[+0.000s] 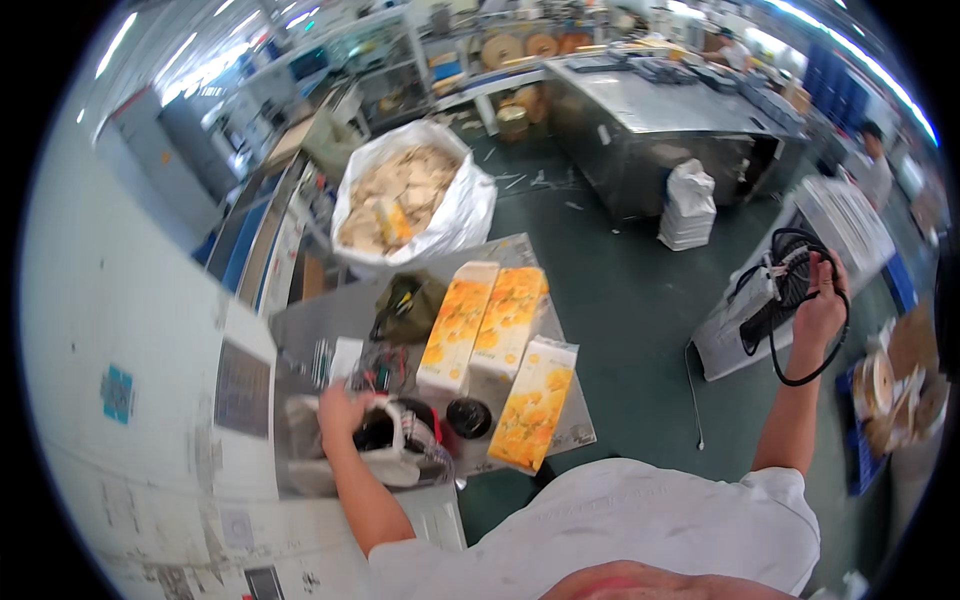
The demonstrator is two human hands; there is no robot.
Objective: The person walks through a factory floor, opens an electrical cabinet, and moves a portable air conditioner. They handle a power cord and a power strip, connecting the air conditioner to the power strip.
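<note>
My right hand [822,300] is raised on the right, closed around a coiled black cable [798,382] that hangs in a loop below it. Down on the left, my left hand [343,412] grips the edge of a light-coloured bag [388,468] on a metal table [570,425]. Dark items show in the bag's mouth. Right of the bag sits a round black object [469,417]. Three cartons with yellow flower patterns lie nearby: one carton [460,325], a second carton [508,318] beside it, and a nearer third carton [535,405]. Behind them is a dark green bag [412,305].
A big white sack [475,205] of tan pieces stands beyond the table. On the right is a white box-shaped machine [850,225]. Farther back are a large steel workbench [640,105] and a white bundle [688,205] on the floor. Other people work at the far right.
</note>
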